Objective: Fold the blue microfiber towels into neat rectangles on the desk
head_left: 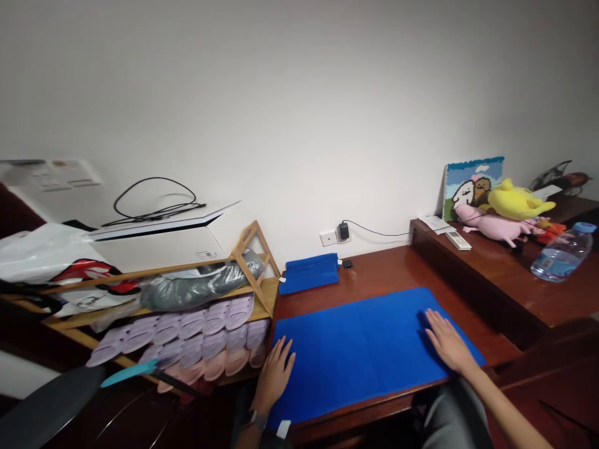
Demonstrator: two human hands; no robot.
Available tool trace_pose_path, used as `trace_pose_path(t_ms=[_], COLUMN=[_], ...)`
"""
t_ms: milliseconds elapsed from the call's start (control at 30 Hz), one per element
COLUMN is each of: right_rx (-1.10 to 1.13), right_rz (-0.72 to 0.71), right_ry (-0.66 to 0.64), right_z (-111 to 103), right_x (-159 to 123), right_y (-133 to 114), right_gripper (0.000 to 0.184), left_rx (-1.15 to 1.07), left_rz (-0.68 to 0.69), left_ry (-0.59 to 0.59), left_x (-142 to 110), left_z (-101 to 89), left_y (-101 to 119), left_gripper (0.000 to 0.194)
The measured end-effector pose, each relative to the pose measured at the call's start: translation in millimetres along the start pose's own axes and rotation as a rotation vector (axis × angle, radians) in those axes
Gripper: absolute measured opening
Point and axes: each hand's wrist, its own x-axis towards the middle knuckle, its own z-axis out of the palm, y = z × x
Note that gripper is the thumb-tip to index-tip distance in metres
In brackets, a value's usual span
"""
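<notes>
Left hand: fingers open, at the left edge of the blue cloth.
Right hand: fingers outstretched, on or just above its right end.
Flat spread: cloth reaches between the fingers, seemingly steadied by them.
Folded cloth: beyond the left fingertips, perhaps leaving room.
Desk: glossy red-brown.
Slippers: racked left of the left fingers.

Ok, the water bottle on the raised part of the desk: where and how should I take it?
With the right hand, wrap the round body of the bottle around its label, coming from the near side. It looks upright, blue cap up, and the pink plush toy sits to its left. Squeeze lightly; the clear plastic may give.
</notes>
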Motion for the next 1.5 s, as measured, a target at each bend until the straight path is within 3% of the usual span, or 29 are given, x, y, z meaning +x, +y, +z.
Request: trace_pose_path(t_ms=[133, 233, 333, 400, 467, 533, 633, 767, 867, 967, 1167, 1367, 1433, 1500], right_rx=[0.053, 0.091, 0.104, 0.098, 0.086, 0.072, 0.025, -0.099, -0.123, -0.108, -0.106, 0.031, 0.079, 0.091], right_rz=[-0.214, -0.324, -0.390, -0.401, -0.385, -0.341, -0.189, 0.114, 0.189, 0.163, 0.183, 0.270, 0.294, 0.277], right_ry=[-0.081, -0.184, -0.266, -0.299, -0.322, -0.316, -0.249, -0.180, -0.126, -0.093, -0.122, -0.218, -0.224, -0.166], right_z=[24, 52, 81, 94, 100, 94, 71, 36, 27, 29, 27, 7, 4, 7], right_x=[53, 80, 93, 98, 102, 108, 118, 124, 121, 117, 118, 137, 142, 142], right_y=[-127, -202, -239, -242, -226, -189, -103, 23, 78, 91, 80, 94, 101, 105], right_gripper=[0.067, 0.067, 0.068, 0.069, 0.071, 0.072, 0.072, 0.076, 0.079, 0.078, 0.078, 0.071, 0.067, 0.067], left_rx=[0.043, 0.083, 0.115, 0.129, 0.136, 0.142, 0.152, 0.157, 0.167, 0.176, 0.213, 0.320, 0.327, 0.271], left_rz=[0.014, -0.001, -0.013, -0.017, -0.013, 0.000, 0.017, 0.021, 0.011, 0.001, -0.003, -0.008, 0.002, 0.019], left_ry=[-0.051, -0.091, -0.129, -0.142, -0.138, -0.126, -0.112, -0.109, -0.129, -0.155, -0.174, -0.320, -0.263, -0.142], left_x=[43, 56, 54, 51, 50, 50, 51, 53, 53, 54, 56, 71, 77, 79], left_z=[8.1, 17.4, 26.6, 30.6, 31.9, 31.1, 28.5, 27.4, 28.1, 28.5, 29.6, 15.8, 9.9, 8.9], left_y=[14, 11, 0, -6, -8, -8, -6, -6, -8, -10, -7, -6, 13, 57], left_gripper=[0.056, 0.057, 0.059, 0.060, 0.060, 0.059, 0.058, 0.059, 0.059, 0.059, 0.060, 0.062, 0.062, 0.060])
